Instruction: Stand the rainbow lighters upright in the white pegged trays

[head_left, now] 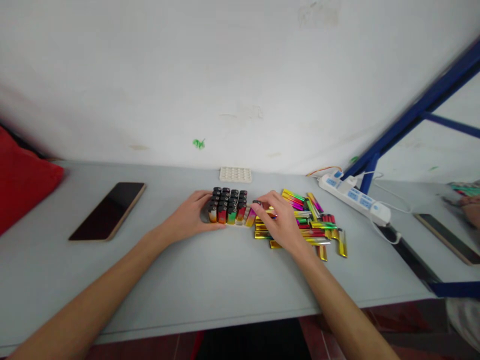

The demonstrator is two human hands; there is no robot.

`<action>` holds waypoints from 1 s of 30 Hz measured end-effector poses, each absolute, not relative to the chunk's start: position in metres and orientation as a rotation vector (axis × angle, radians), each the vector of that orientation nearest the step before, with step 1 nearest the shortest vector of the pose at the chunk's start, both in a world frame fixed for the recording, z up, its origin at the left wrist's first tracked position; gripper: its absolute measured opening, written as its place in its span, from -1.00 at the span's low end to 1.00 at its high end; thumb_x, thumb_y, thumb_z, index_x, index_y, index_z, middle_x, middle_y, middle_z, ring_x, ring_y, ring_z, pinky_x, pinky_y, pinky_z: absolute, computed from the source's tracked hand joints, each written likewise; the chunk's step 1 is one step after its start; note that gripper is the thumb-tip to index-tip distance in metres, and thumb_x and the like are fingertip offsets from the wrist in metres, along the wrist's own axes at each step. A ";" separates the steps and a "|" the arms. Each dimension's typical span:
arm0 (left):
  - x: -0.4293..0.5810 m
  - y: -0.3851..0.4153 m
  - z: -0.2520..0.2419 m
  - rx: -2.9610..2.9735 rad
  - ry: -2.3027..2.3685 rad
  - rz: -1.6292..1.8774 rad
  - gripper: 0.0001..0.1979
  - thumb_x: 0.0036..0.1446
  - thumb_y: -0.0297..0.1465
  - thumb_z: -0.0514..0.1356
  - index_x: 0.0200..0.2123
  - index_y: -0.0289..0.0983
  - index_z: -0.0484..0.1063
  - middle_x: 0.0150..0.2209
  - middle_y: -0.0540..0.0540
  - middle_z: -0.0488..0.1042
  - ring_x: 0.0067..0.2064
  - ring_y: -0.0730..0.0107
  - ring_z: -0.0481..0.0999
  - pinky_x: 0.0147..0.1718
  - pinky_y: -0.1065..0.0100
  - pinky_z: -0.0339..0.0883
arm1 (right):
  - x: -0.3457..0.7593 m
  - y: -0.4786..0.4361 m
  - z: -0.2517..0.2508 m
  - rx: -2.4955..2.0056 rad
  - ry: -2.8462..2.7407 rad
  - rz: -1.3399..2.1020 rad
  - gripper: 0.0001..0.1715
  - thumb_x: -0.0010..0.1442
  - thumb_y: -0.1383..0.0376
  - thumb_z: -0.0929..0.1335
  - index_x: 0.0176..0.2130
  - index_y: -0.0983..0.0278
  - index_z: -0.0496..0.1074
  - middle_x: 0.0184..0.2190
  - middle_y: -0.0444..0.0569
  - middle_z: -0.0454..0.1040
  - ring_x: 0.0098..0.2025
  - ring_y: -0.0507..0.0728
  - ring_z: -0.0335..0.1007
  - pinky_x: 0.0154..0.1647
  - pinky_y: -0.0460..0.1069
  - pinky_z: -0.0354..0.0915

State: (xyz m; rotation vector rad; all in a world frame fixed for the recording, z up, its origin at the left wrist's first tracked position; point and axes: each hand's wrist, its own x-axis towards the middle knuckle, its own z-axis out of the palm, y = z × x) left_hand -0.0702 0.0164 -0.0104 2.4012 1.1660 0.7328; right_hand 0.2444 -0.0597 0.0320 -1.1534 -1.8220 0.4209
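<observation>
Upright lighters (231,215) with black tops stand in rows in a white tray (240,223), whose right side has bare slots. My left hand (197,212) grips the tray's left end, thumb along the front and fingers behind. Between the thumb and fingers of my right hand (278,217) is a purple-and-yellow lighter (250,218), slightly tilted at the tray's right end; whether it sits in a slot I cannot tell. Loose shiny coloured lighters (318,240) lie in a heap beside and partly behind my right hand.
A second white slotted tray (235,174) lies near the wall. At left are a dark tablet-like device (108,212) and a red cloth item (22,180). A white power strip (354,197) with cables and a blue metal frame (405,125) stand right. Another person's hand (471,207) shows far right.
</observation>
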 end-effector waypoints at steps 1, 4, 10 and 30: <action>-0.070 0.016 -0.009 2.402 1.160 0.731 -0.07 0.10 0.35 0.53 0.28 -0.20 0.64 0.37 -0.36 0.66 0.42 -0.35 0.63 0.53 -0.29 0.50 | 0.244 -0.061 0.031 -1.163 -1.832 0.439 -0.49 0.63 -0.17 0.42 -0.13 0.16 0.62 -0.29 0.00 0.64 -0.22 0.22 0.56 -0.08 0.09 0.46; -0.069 0.016 -0.007 2.405 1.145 0.725 -0.11 0.12 0.31 0.54 0.27 -0.20 0.64 0.36 -0.36 0.67 0.42 -0.35 0.63 0.53 -0.28 0.50 | 0.239 -0.064 0.028 -1.183 -1.846 0.544 -0.43 0.62 -0.25 0.41 -0.15 0.14 0.60 -0.38 -0.07 0.63 -0.34 0.18 0.50 -0.19 0.05 0.39; -0.067 0.018 -0.007 2.409 1.133 0.750 -0.15 0.08 0.30 0.56 0.24 -0.12 0.66 0.33 -0.31 0.70 0.41 -0.34 0.65 0.51 -0.28 0.53 | 0.237 -0.064 0.025 -1.173 -1.948 0.625 -0.30 0.60 -0.37 0.36 -0.20 0.13 0.56 -0.34 0.00 0.67 -0.31 0.21 0.54 -0.19 0.05 0.32; -0.067 0.017 -0.008 2.390 1.159 0.739 -0.16 0.10 0.25 0.55 0.25 -0.16 0.64 0.34 -0.32 0.69 0.39 -0.37 0.67 0.51 -0.22 0.55 | 0.325 -0.035 0.018 -1.680 -1.932 0.086 -0.72 0.62 0.14 0.42 0.06 0.22 0.71 0.00 0.21 0.75 0.09 0.38 0.66 0.22 0.20 0.44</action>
